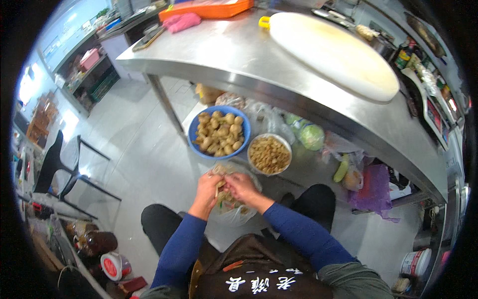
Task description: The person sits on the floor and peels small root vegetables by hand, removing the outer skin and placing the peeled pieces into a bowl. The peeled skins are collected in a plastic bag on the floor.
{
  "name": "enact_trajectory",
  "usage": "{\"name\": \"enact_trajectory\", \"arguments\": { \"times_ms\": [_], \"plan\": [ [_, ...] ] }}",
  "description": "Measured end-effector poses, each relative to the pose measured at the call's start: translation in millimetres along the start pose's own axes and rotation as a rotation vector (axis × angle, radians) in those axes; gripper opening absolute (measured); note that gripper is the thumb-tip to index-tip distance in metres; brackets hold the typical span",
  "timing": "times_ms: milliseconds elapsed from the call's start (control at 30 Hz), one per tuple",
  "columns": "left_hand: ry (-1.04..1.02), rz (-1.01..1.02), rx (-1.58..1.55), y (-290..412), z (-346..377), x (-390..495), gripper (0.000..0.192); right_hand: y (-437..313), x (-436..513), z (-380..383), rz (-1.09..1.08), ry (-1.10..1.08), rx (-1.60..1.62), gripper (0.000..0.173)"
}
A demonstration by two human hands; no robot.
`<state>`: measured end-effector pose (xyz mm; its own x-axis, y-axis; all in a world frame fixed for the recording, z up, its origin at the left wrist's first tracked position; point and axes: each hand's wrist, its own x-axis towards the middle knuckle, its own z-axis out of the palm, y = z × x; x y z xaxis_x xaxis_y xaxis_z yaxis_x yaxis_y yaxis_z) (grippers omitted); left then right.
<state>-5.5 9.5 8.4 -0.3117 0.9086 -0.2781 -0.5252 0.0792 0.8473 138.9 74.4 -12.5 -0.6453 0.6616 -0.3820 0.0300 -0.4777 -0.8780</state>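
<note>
My left hand (207,190) and my right hand (241,187) meet over a clear plastic bag (235,216), both closed on a small pale brown piece of food, probably a mushroom. Pale scraps lie inside the bag. Just beyond my hands stands a blue basin (247,139) heaped with whole round, brownish mushrooms. To its right, a white tub (289,146) is filled with small, light brown pieces. The fingertips partly hide what is held.
A steel table (224,56) rises in front, bearing a white cutting board (332,56), an orange tray (224,10) and a pink cloth (182,22). Bagged vegetables (312,136) lie beneath it. A black chair (52,168) stands left; a lidded bucket (112,266) sits lower left.
</note>
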Motion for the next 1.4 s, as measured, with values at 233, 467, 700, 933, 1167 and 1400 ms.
{"name": "enact_trajectory", "arguments": {
  "times_ms": [233,467,700,933,1167,1400],
  "plan": [
    [-0.046,0.082,0.170,16.8,10.4,-8.7,0.016,-8.2,-2.8,-7.5,-0.005,0.041,-0.086,0.037],
    [-0.018,0.151,0.399,10.1,10.2,-11.9,0.014,-12.2,-8.1,-4.9,-0.215,0.153,-0.607,0.044],
    [0.016,0.184,0.435,17.9,22.3,-18.4,0.013,-3.3,-2.0,-6.4,-0.277,0.144,-0.615,0.042],
    [0.050,0.212,0.480,14.1,16.3,-18.4,0.012,2.3,-1.5,-2.4,-0.276,0.129,-0.478,0.039],
    [0.033,0.150,0.240,5.0,8.9,-14.3,0.013,-1.2,-9.6,6.8,-0.103,-0.007,-0.034,0.036],
    [-0.023,0.035,0.007,15.2,14.8,-20.0,0.014,-19.6,-12.8,-6.7,0.110,-0.161,0.113,0.037]
  ]
}}
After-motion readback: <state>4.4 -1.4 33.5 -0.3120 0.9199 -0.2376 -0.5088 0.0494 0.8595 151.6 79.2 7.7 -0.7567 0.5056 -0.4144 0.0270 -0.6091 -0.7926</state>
